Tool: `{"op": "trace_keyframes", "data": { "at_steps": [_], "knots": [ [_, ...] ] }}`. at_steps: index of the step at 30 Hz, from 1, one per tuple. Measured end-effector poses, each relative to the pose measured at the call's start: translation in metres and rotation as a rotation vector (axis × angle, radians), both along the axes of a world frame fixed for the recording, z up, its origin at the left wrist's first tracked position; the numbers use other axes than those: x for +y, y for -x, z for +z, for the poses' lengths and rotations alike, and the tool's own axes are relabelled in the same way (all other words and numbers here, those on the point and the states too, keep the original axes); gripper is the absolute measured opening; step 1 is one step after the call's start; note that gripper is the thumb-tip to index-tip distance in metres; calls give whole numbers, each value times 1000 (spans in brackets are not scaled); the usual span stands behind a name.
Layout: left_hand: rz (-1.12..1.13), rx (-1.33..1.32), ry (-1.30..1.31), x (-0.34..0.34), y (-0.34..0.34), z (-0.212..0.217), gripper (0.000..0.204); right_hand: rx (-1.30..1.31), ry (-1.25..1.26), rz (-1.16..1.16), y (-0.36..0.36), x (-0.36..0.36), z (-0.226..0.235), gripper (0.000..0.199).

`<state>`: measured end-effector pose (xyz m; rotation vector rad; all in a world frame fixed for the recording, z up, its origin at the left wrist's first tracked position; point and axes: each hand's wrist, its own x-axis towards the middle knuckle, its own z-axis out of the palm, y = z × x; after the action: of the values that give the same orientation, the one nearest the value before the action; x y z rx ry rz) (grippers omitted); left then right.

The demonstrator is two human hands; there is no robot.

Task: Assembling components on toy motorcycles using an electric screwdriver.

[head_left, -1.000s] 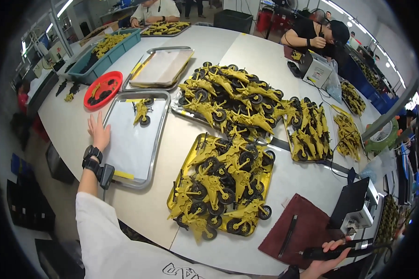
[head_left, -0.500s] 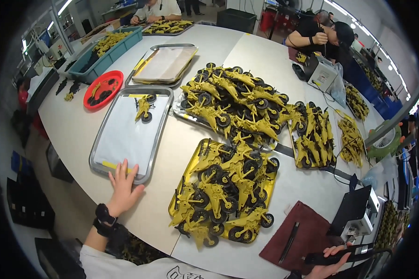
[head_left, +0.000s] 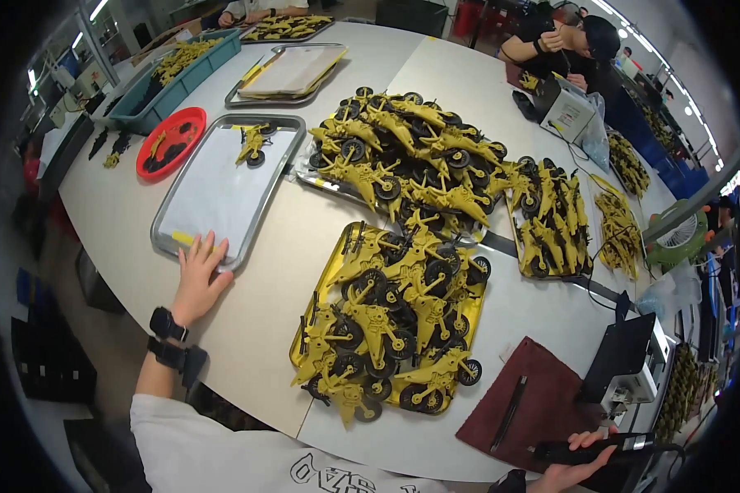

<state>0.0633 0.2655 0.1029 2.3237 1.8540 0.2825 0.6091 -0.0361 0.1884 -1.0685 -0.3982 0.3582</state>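
**Desk:** What are the hands doing at lower left and lower right of the frame?

**Photographer:** The left hand [head_left: 199, 278], a black watch on its wrist, lies flat with fingers spread on the near edge of a steel tray [head_left: 175, 202]. The tray sits at centre left on the pale worktop [head_left: 263, 329], lined with white and nearly bare; one yellow toy motorcycle [head_left: 252, 145] lies at its far end. The right hand [head_left: 574, 468], at the bottom edge, is curled around a black handheld tool [head_left: 600, 449] beside a dark red mat [head_left: 543, 394].

**Desk:** And the middle of the frame?

**Photographer:** A yellow tray [head_left: 304, 345] heaped with yellow toy motorcycles [head_left: 386, 329] on black wheels, just right of the steel tray. Above it, a larger pile of the same toys [head_left: 403, 156], and another batch [head_left: 551, 214] toward the right.

**Desk:** Background?

**Photographer:** A red dish [head_left: 171, 141] and a teal bin [head_left: 181, 74] at upper left, a second steel tray [head_left: 292, 74] at top centre. A person in black [head_left: 567, 41] sits at upper right, next to a small grey machine [head_left: 563, 107].
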Motion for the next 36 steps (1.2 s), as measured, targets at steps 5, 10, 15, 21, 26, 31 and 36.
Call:
{"op": "trace_keyframes", "data": {
  "at_steps": [5,10,15,21,26,31,36],
  "knots": [
    [34,-19,38,-77,-5,0,61,8,70,-54,-1,3,-7,46],
    [76,-27,27,-124,10,5,55,-53,6,-125,-5,12,-20,40],
    [2,-61,-4,-150,3,6,54,24,13,-93,-3,12,-25,41],
    [-28,-100,-17,-162,2,0,52,-37,-15,-59,7,13,-22,44],
    [-60,-102,-17,-181,-4,1,51,-149,-121,-41,11,16,-5,47],
    [-97,-123,-75,-192,-27,10,50,-177,-109,-82,4,14,-4,47],
    [-527,-220,-655,-198,-147,148,62,-185,-111,-79,-4,6,1,55]
  ]
}}
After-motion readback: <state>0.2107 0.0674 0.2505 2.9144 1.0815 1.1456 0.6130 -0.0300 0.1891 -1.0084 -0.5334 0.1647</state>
